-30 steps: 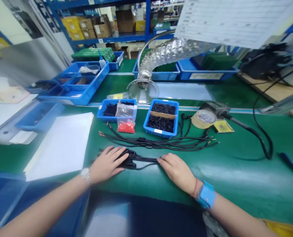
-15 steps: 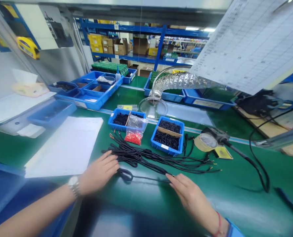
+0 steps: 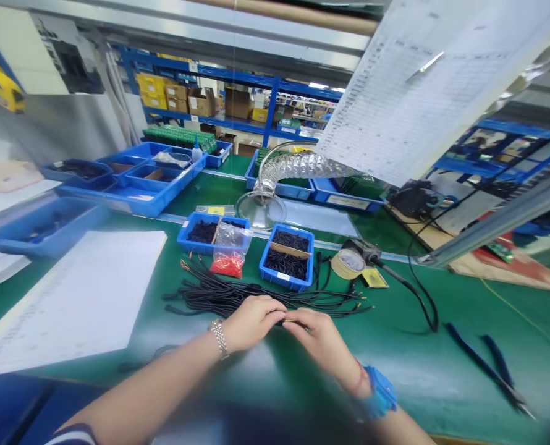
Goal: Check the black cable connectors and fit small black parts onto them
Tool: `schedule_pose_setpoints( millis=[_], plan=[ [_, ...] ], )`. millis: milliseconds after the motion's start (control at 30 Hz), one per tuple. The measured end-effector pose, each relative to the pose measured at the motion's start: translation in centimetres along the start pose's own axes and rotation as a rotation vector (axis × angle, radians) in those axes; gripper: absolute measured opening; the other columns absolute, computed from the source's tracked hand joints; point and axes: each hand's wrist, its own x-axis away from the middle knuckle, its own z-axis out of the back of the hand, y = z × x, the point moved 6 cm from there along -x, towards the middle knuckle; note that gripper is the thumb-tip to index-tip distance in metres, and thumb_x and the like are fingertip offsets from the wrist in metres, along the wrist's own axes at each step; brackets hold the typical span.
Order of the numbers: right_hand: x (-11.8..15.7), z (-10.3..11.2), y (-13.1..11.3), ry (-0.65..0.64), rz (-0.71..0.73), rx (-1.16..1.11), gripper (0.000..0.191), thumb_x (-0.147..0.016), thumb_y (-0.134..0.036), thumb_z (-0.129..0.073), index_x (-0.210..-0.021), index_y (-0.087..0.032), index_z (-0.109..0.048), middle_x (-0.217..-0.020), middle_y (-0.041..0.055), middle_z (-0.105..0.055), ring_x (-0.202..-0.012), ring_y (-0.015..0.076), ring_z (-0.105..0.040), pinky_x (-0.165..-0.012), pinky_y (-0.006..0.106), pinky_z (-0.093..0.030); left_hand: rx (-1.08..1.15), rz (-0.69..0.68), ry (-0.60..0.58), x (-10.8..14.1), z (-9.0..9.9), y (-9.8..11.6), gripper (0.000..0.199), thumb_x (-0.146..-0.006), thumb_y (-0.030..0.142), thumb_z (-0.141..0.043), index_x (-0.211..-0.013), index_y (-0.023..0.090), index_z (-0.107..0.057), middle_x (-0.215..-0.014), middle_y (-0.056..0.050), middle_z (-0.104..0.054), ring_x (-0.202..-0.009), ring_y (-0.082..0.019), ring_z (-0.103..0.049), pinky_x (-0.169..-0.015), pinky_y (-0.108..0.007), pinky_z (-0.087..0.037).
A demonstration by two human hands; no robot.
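Note:
My left hand (image 3: 255, 318) and my right hand (image 3: 319, 339) meet over the front of the green bench, thumbs and fingertips pinched together. Between them is the end of a black cable, mostly covered by the fingers, with a small coppery bit showing. Part of a dark cable (image 3: 157, 353), blurred, lies on the bench beside my left forearm. Just behind my hands a bundle of black cables (image 3: 210, 293) stretches sideways, some with bare coppery wire ends.
Behind the bundle stand two blue bins (image 3: 287, 281) of small black pieces and a bag of red pieces (image 3: 227, 266). A tape roll (image 3: 348, 264) and a round magnifier (image 3: 260, 210) are farther back. Pliers (image 3: 488, 368) lie right, papers (image 3: 84, 278) left.
My left hand has moved right from the bundle's left end to meet my right hand, and its fingers have closed. The view has turned right, bringing the pliers fully into sight.

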Motion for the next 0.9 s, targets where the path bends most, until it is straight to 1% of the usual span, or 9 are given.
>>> schedule_pose_setpoints(
  millis=[100,233,333,433,600,667,767,833,900],
  plan=[
    [0.5,0.7,1.4,0.053,-0.154,-0.238,0.012,-0.077,-0.026,-0.054,-0.079,-0.018,-0.063,-0.066,0.0002,-0.062,-0.060,0.0116,-0.054,-0.057,0.023,-0.044,0.130,0.027,-0.037,-0.2,0.1,-0.8,0.026,-0.082,0.029,-0.041,-0.078,0.017,-0.064,-0.076,-0.002,-0.062,-0.073,-0.014,-0.054,-0.070,-0.024,-0.040],
    [0.5,-0.3,2.3,0.107,-0.254,-0.571,0.013,-0.074,-0.026,-0.058,-0.082,-0.017,-0.061,-0.065,-0.0011,-0.060,-0.060,0.0106,-0.055,-0.058,0.022,-0.045,0.375,0.138,-0.030,0.5,-0.1,-2.0,0.025,-0.080,0.033,-0.043,-0.070,0.015,-0.059,-0.063,0.001,-0.052,-0.059,-0.010,-0.045,-0.057,-0.021,-0.036],
    [-0.3,-0.9,2.3,0.155,-0.248,-0.594,0.012,-0.073,-0.025,-0.059,-0.081,-0.017,-0.061,-0.068,0.0000,-0.061,-0.061,0.0109,-0.055,-0.057,0.023,-0.045,0.547,0.260,-0.033,0.7,-1.0,-3.1,0.028,-0.079,0.038,-0.043,-0.067,0.015,-0.053,-0.053,0.004,-0.040,-0.046,-0.007,-0.031,-0.044,-0.020,-0.026],
    [-0.8,-0.5,1.5,0.269,-0.142,-0.414,0.006,-0.074,-0.023,-0.058,-0.073,-0.017,-0.061,-0.069,0.0013,-0.060,-0.062,0.0118,-0.055,-0.058,0.024,-0.044,0.636,0.310,-0.027,0.7,-1.4,-3.7,0.033,-0.080,0.042,-0.039,-0.065,0.015,-0.049,-0.049,0.005,-0.036,-0.042,-0.007,-0.026,-0.041,-0.020,-0.020],
    [-0.7,0.5,-0.8,0.444,0.085,-0.125,0.008,-0.076,-0.017,-0.053,-0.069,-0.018,-0.057,-0.065,0.0014,-0.056,-0.062,0.0125,-0.052,-0.059,0.026,-0.043,0.536,0.237,0.002,0.8,-0.5,-3.1,0.028,-0.081,0.037,-0.042,-0.068,0.015,-0.053,-0.057,0.002,-0.048,-0.047,-0.007,-0.033,-0.045,-0.019,-0.026],
    [-1.5,1.2,-1.0,0.360,0.119,-0.104,0.007,-0.077,-0.017,-0.052,-0.073,-0.018,-0.057,-0.067,0.0019,-0.057,-0.064,0.0127,-0.053,-0.060,0.025,-0.044,0.524,0.234,0.009,0.8,-0.1,-3.0,0.028,-0.082,0.036,-0.041,-0.069,0.015,-0.054,-0.058,0.002,-0.050,-0.047,-0.007,-0.034,-0.046,-0.019,-0.026],
    [-4.3,3.7,0.2,0.212,0.094,-0.025,0.010,-0.080,-0.020,-0.049,-0.081,-0.018,-0.059,-0.077,0.0032,-0.061,-0.072,0.0130,-0.056,-0.066,0.025,-0.045,0.576,0.279,0.047,0.9,0.2,-3.5,0.030,-0.082,0.040,-0.039,-0.073,0.015,-0.054,-0.057,0.003,-0.050,-0.044,-0.006,-0.029,-0.044,-0.020,-0.024],
    [-6.7,5.6,1.6,0.156,0.054,0.171,0.014,-0.081,-0.020,-0.047,-0.081,-0.017,-0.061,-0.080,0.0038,-0.062,-0.075,0.0134,-0.056,-0.071,0.025,-0.044,0.617,0.313,0.082,0.9,0.3,-3.9,0.030,-0.082,0.041,-0.040,-0.076,0.015,-0.053,-0.056,0.003,-0.049,-0.043,-0.006,-0.027,-0.043,-0.020,-0.023],
    [-9.0,6.1,3.1,0.010,0.015,0.481,0.017,-0.080,-0.018,-0.047,-0.075,-0.017,-0.063,-0.079,0.0045,-0.063,-0.078,0.0149,-0.055,-0.075,0.026,-0.042,0.639,0.324,0.102,0.9,0.4,-4.1,0.030,-0.081,0.042,-0.040,-0.077,0.015,-0.053,-0.057,0.002,-0.050,-0.043,-0.006,-0.028,-0.044,-0.020,-0.023]
  ],
)
